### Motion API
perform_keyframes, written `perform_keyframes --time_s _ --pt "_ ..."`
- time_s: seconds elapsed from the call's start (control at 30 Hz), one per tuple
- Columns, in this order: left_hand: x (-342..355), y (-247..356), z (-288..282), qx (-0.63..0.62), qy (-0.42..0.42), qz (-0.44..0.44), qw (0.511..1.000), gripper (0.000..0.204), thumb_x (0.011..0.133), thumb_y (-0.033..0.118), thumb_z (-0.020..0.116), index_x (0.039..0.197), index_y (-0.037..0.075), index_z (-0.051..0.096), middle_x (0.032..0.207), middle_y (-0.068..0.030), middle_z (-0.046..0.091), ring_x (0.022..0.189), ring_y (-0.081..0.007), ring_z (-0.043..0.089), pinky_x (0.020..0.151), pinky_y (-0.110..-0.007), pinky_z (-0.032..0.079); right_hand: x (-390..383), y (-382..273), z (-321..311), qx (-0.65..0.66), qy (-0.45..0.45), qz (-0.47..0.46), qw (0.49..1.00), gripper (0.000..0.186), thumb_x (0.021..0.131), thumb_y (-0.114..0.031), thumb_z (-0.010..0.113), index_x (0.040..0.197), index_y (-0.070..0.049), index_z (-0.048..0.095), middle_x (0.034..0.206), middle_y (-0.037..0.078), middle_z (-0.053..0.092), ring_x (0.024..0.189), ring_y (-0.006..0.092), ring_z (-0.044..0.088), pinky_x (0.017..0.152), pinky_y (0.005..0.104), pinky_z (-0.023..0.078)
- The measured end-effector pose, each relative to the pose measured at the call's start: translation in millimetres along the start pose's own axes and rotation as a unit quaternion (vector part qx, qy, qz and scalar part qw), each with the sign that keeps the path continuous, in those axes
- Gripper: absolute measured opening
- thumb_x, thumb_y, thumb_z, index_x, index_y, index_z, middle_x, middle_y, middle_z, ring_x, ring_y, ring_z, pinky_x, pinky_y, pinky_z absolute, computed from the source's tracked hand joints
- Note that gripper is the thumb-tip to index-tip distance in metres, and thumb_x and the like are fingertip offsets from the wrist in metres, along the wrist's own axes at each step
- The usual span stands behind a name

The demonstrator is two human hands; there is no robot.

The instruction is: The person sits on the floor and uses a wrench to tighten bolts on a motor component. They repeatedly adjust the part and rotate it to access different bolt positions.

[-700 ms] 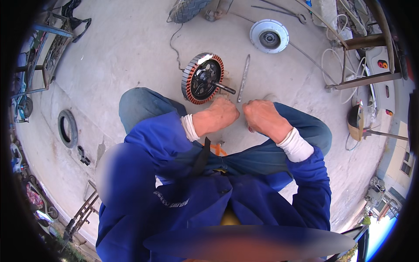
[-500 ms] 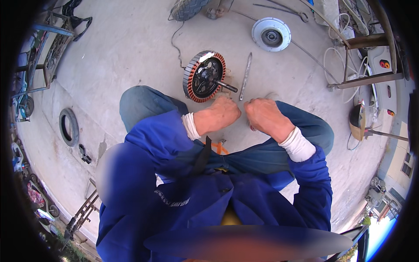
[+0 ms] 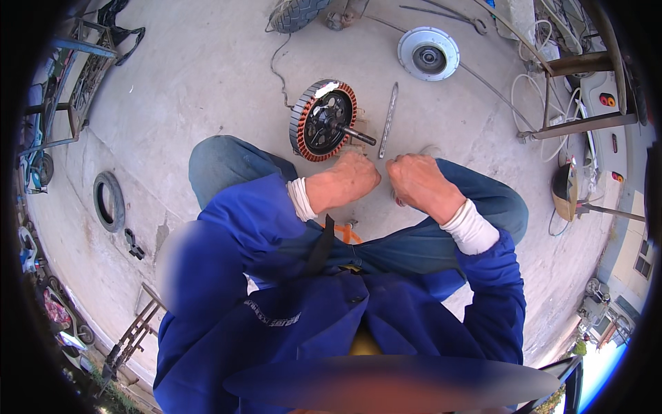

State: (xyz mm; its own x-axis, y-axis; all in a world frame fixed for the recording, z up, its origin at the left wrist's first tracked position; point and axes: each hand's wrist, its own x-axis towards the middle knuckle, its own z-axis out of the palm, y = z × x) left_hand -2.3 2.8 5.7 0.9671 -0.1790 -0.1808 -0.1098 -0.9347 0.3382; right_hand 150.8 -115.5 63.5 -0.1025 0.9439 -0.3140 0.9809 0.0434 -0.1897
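A hub motor stator [image 3: 311, 117] with copper windings round a black centre stands upright ahead of me, its axle pointing right. Just below that axle, my left hand [image 3: 348, 181] is closed with fingers curled; whatever they may hold is hidden. My right hand [image 3: 420, 181] is closed too, a short gap to the right of the left one, and I cannot make out what is in it. A long metal bar [image 3: 389, 120] lies on the floor beyond my hands. Farther back sits a silver hub housing [image 3: 428, 54], and an orange item [image 3: 348, 234] lies between my legs.
A loose tyre [image 3: 107, 201] and black parts [image 3: 134, 243] lie at my left, near metal frames [image 3: 89, 76]. A treaded tyre [image 3: 295, 15] and rods [image 3: 448, 17] are at the back. At my right are a steel stand [image 3: 579, 124], white hose [image 3: 518, 100] and a shovel [image 3: 562, 193].
The view has shifted very slightly. My hands keep the same closed pose and place relative to the stator, and nothing else has visibly moved.
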Motion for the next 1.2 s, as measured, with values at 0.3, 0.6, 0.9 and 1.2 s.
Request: perform_keyframes --time_s 0.3,0.6,0.9,1.2 --pt "0 -1 8 -0.008 0.027 -0.007 1.000 0.008 0.078 0.009 0.066 0.080 0.006 0.072 0.080 -0.0116 0.072 0.079 -0.0287 0.073 0.066 -0.039 0.055 2 -3 -5 0.026 -0.039 0.021 0.999 0.020 0.067 -0.010 0.080 0.079 0.001 0.068 0.080 0.021 0.070 0.081 0.0385 0.072 0.069 0.0471 0.057" --pt "5 -4 -10 -0.014 0.075 0.016 0.997 0.008 0.078 0.009 0.068 0.081 0.007 0.075 0.083 -0.0101 0.074 0.080 -0.0283 0.074 0.065 -0.040 0.055 -4 -2 2 0.013 -0.022 0.026 0.999 0.009 0.079 -0.007 0.063 0.076 -0.003 0.070 0.074 0.017 0.071 0.073 0.0343 0.073 0.063 0.0455 0.057" --pt "5 -50 -72 -0.009 0.245 -0.092 0.965 0.013 0.075 0.006 0.068 0.087 0.001 0.067 0.090 -0.0129 0.066 0.090 -0.0287 0.069 0.072 -0.038 0.058 6 14 -26 0.011 -0.041 0.067 0.997 0.035 0.065 -0.024 0.086 0.081 -0.002 0.065 0.082 0.016 0.071 0.082 0.0367 0.072 0.069 0.0461 0.057" --pt "18 -63 -71 -0.011 0.251 -0.123 0.960 0.019 0.076 0.005 0.067 0.094 0.001 0.066 0.094 -0.0141 0.065 0.093 -0.0302 0.067 0.078 -0.038 0.057 16 18 -33 0.030 0.023 0.068 0.997 0.016 0.089 -0.017 0.063 0.083 -0.003 0.063 0.080 0.017 0.069 0.078 0.0366 0.070 0.068 0.0469 0.055"
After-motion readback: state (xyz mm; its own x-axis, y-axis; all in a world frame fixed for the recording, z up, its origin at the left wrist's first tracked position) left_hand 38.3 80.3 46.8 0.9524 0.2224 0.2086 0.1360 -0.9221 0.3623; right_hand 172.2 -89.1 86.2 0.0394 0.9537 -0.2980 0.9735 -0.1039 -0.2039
